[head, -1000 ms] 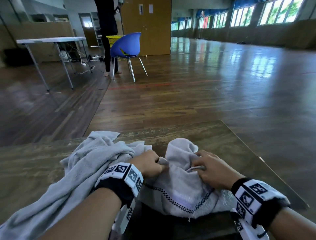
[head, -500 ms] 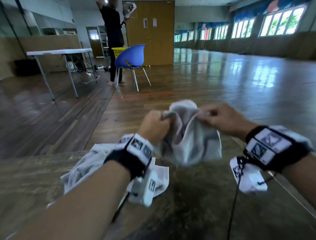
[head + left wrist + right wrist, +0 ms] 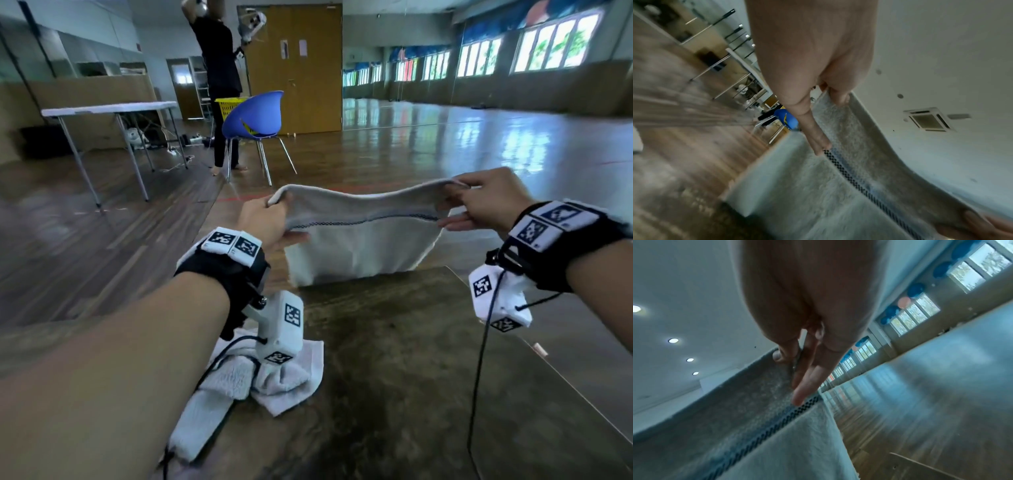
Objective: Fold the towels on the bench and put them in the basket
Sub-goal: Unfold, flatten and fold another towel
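Note:
A small white towel (image 3: 356, 246) with a dark checkered stripe hangs spread in the air above the far edge of the bench (image 3: 394, 377). My left hand (image 3: 270, 219) pinches its top left corner and my right hand (image 3: 479, 202) pinches its top right corner. The left wrist view shows the thumb on the towel's (image 3: 838, 170) hem, and in the right wrist view the fingers lie along the towel (image 3: 766, 426) beside the stripe. A second pale towel (image 3: 267, 377) lies crumpled on the bench under my left forearm. A yellow basket (image 3: 230, 106) stands behind the blue chair.
A blue chair (image 3: 255, 118) stands on the wooden floor ahead, with a person in black (image 3: 219, 72) behind it. A white folding table (image 3: 109, 109) is at the left. Cables hang from both wrist cameras over the bench.
Both hands lifted the bunched towel off the bench, then moved apart and stretched it out flat between them. My head has tilted up.

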`<state>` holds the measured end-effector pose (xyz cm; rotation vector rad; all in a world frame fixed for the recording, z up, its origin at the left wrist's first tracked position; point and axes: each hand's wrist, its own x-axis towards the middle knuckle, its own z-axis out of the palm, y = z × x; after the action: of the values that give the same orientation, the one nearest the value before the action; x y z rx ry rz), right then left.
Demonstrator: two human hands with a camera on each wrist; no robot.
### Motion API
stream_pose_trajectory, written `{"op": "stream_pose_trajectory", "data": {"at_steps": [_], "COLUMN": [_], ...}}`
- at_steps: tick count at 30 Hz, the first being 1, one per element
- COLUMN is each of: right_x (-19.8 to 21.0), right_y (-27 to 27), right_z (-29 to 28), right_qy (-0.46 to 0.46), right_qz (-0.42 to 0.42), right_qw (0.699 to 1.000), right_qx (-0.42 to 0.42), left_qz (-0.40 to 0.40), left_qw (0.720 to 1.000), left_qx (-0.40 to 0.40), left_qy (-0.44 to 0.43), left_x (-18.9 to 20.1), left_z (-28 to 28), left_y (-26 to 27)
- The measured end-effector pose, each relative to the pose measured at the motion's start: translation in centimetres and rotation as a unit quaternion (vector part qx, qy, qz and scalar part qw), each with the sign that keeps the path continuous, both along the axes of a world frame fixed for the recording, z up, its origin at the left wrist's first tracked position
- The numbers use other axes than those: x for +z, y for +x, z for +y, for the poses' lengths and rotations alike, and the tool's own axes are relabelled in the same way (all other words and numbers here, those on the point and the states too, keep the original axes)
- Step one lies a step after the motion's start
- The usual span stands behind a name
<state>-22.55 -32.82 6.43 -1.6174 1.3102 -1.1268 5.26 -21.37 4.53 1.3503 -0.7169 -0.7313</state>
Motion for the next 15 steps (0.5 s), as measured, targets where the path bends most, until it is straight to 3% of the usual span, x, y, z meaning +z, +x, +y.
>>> {"op": "stream_pose_trajectory", "data": {"at_steps": [2,7,10,12,15], "right_x": [-0.5,-1.3,-3.2,-4.7,-6.3], "right_y": [-0.1,-1.2,-2.9,-4.4,-6.5], "right_z": [-0.5,-1.0,-0.6,0.4,3.1], "right_qy": [0.001,-0.151,-0.17,-0.163,-0.174], "right_qz": [-0.037,-0.054,0.092,0.214,0.251], "right_qw": [0.999,0.987,0.981,0.962,0.951], "right_qx": [0.007,0.015,0.023,0.052,0.051], "left_qz": [0.0,-0.12,-0.253,-0.287,-0.294], "left_qw": [1.0,0.99,0.966,0.948,0.941], "left_qx": [0.022,0.038,0.005,-0.049,-0.063], "left_qy": [-0.014,-0.06,0.054,0.13,0.153], "left_x": [-0.6,-1.5,-3.4,-4.8,-5.8], "left_z": [-0.8,-0.8,0.3,1.5,3.7], "left_y": [-0.6,-0.6,-0.5,-0.9,-1.7]}}
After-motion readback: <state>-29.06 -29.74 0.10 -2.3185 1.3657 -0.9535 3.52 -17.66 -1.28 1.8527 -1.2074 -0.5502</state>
